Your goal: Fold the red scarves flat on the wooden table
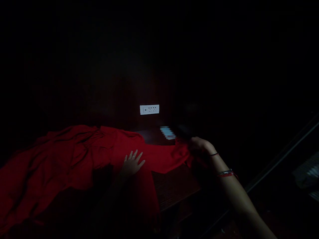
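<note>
A long red garment (104, 146) lies spread over a dark wooden surface, rumpled at the left and smoother in the middle. What looks like its sleeve stretches out to the right. My left hand (133, 164), a ring on one finger, rests flat on the cloth with fingers spread. At the right end of the sleeve, my right hand (202, 144) is curled on the red fabric. Deep shadow hides most of its fingers. Some of the cloth hangs over the front edge below my left hand.
Behind the cloth, a white socket panel (149, 110) is set in the dark wall. A pale, pixelated flat rectangle (167, 132) lies on the surface beyond the sleeve. The wooden surface (174, 187) ends in a front edge. Much of the surroundings is too dark to make out.
</note>
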### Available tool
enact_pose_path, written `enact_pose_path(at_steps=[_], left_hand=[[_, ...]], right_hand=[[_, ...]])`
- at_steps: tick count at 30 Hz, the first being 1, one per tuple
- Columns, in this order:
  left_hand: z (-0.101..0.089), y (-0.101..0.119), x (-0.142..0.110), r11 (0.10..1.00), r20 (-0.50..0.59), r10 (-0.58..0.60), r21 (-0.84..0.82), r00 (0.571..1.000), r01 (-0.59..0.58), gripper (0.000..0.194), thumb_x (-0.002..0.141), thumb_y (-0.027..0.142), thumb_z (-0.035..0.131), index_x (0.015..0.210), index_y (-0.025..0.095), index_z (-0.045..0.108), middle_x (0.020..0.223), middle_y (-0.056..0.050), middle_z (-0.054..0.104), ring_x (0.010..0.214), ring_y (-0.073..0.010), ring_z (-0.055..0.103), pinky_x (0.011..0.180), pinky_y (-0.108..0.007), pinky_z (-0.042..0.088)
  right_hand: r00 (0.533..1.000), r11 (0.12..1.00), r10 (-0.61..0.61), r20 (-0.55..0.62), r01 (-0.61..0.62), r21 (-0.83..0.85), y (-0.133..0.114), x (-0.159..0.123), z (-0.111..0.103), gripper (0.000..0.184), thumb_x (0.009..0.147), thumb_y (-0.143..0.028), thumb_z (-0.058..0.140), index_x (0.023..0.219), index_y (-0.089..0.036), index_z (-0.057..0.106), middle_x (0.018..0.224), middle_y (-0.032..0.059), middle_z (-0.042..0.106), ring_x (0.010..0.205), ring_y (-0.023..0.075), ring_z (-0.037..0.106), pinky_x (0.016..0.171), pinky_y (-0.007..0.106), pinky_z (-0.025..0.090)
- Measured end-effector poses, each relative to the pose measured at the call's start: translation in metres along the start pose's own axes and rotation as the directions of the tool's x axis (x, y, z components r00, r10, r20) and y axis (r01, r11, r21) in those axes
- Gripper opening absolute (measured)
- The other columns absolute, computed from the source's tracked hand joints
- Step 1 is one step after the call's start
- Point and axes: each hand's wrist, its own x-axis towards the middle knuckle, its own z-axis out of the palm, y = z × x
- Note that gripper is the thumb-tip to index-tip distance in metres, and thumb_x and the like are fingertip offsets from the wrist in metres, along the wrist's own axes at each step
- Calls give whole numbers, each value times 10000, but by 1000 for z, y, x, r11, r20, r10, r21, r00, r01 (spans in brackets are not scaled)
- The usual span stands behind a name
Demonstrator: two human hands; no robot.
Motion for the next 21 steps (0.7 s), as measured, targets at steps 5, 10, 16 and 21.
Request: enact_pose_path(at_steps=[5,10,16,21], left_hand=[[-25,11,8,923,-28,41,-383,999,-48,566,790,401,367,1284,145,263,1367,-111,208,1255,-256,134,992,-444,189],[-66,41,27,435,-116,275,-870,954,-231,513,785,363,378,1257,185,281,1347,-64,274,1228,-172,242,1010,-333,223],[-73,47,47,192,-71,341,-971,937,-143,201,667,336,541,742,150,526,759,-14,596,761,-161,552,746,-313,433],[-70,28,58,-59,-165,71,-985,984,-161,200,691,361,506,740,170,469,710,1,559,692,-134,537,686,-270,433]], right_hand=[[800,783,-537,-266,590,196,-59,-3,-3,297,794,-350,414,899,-130,583,838,32,598,758,136,523,674,227,398],[654,595,-723,-221,753,280,-106,10,4,291,757,-382,476,814,-109,559,765,31,569,703,125,489,671,252,392],[749,663,-630,-206,657,358,-92,10,-1,319,694,-418,544,780,-111,552,678,-9,515,612,91,441,566,210,365],[799,765,-571,188,436,474,-46,4,-1,391,577,-399,647,819,-101,571,731,-1,558,633,100,484,591,215,396]])
